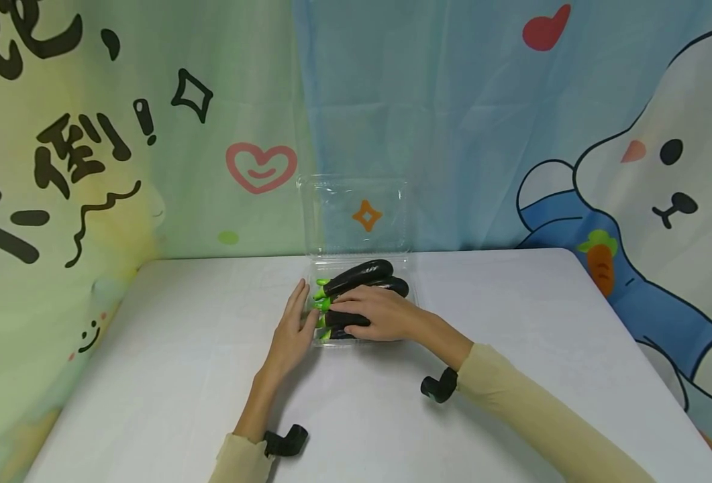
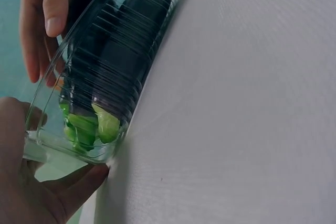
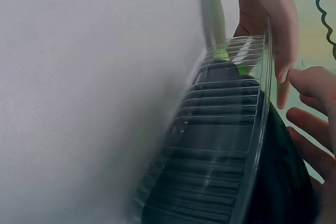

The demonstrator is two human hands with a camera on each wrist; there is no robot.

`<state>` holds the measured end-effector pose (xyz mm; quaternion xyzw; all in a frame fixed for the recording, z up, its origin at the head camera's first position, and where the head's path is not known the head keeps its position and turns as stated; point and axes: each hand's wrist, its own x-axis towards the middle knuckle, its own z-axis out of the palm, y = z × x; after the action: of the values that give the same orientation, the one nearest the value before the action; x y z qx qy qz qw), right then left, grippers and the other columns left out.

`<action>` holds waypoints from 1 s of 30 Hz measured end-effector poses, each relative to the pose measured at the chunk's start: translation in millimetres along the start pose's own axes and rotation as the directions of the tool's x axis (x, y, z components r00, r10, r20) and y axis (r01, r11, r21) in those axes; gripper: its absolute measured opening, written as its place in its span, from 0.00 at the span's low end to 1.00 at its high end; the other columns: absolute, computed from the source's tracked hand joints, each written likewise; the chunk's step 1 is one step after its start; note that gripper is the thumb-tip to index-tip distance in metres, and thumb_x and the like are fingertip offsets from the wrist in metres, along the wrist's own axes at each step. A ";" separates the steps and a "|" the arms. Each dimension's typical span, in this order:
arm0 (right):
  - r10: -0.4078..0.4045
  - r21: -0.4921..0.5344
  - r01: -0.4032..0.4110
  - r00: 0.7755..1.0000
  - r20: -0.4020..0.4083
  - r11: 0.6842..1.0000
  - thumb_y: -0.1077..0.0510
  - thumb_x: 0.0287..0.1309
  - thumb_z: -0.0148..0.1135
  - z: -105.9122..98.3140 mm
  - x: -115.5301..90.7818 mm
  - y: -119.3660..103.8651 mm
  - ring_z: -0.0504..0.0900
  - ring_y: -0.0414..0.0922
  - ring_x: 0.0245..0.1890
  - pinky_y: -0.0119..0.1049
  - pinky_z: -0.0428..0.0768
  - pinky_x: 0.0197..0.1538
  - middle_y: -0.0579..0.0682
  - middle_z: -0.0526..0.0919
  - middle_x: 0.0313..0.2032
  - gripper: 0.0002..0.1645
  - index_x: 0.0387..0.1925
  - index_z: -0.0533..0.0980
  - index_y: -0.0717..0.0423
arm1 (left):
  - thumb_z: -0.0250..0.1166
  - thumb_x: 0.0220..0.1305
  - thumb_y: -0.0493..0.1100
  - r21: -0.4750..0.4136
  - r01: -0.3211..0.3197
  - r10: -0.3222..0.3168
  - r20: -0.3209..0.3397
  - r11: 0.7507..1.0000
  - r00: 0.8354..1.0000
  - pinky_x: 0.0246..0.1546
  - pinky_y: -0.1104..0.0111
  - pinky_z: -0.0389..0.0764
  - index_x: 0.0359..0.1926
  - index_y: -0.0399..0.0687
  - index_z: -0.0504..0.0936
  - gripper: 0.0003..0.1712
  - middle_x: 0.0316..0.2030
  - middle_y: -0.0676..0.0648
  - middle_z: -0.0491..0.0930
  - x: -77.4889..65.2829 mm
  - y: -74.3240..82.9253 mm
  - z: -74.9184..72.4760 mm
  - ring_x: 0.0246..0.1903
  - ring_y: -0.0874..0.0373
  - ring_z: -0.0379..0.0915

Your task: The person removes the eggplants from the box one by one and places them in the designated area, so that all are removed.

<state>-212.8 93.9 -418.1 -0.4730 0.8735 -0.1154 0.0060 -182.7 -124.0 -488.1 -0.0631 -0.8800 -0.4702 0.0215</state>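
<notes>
Roll-out risk

White tabletop (image 1: 150, 376), far edge's middle: clear rectangular plastic box (image 1: 333, 343) — may slide if pushed. Left hand (image 1: 292, 339) spread on its left end; right hand (image 1: 386, 312), fingers apart, over long glossy black eggplants (image 1: 360, 274) inside — piled above rim, so a nudge might roll one out.

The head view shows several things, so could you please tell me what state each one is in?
Plastic box: open.
Lid: raised upright behind the box.
Eggplants: lying in the box, green ends to the left.
Left hand: holding the box's left end.
Right hand: over the eggplants, fingers extended.
Table: covered in white.
Backdrop: hanging behind the table.
</notes>
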 end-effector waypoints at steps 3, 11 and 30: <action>0.018 -0.004 -0.018 1.000 0.022 1.000 0.46 0.65 0.57 1.4 -0.2 1.7 0.74 0.48 0.64 0.50 0.72 0.66 0.48 0.76 0.63 0.28 0.65 0.71 0.46 | 0.47 0.75 0.50 0.001 0.001 -0.001 -0.002 1.000 1.000 0.71 0.45 0.57 0.76 0.52 0.52 0.33 0.77 0.56 0.46 -0.3 0.9 0.0 0.76 0.53 0.45; 0.062 -0.030 -0.061 0.996 0.061 0.998 0.49 0.65 0.59 5.1 -0.6 5.0 0.74 0.49 0.64 0.48 0.72 0.66 0.49 0.76 0.63 0.28 0.65 0.71 0.48 | 0.47 0.75 0.51 -0.002 0.000 0.000 -0.004 1.000 1.000 0.71 0.45 0.58 0.76 0.52 0.53 0.33 0.77 0.55 0.47 -0.5 2.2 0.0 0.76 0.53 0.46; 0.018 -0.123 -0.021 0.999 -0.030 0.992 0.56 0.63 0.62 0.5 -4.2 2.0 0.77 0.47 0.61 0.49 0.75 0.62 0.48 0.79 0.60 0.25 0.62 0.75 0.51 | 0.45 0.75 0.52 0.007 0.012 -0.012 -0.004 1.000 1.000 0.70 0.43 0.57 0.76 0.53 0.52 0.32 0.77 0.57 0.46 -1.5 0.5 -0.3 0.76 0.51 0.46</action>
<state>-212.0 98.3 -419.5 -0.4622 0.8835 -0.0679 -0.0346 -181.1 -124.1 -487.6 -0.0569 -0.8819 -0.4675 0.0208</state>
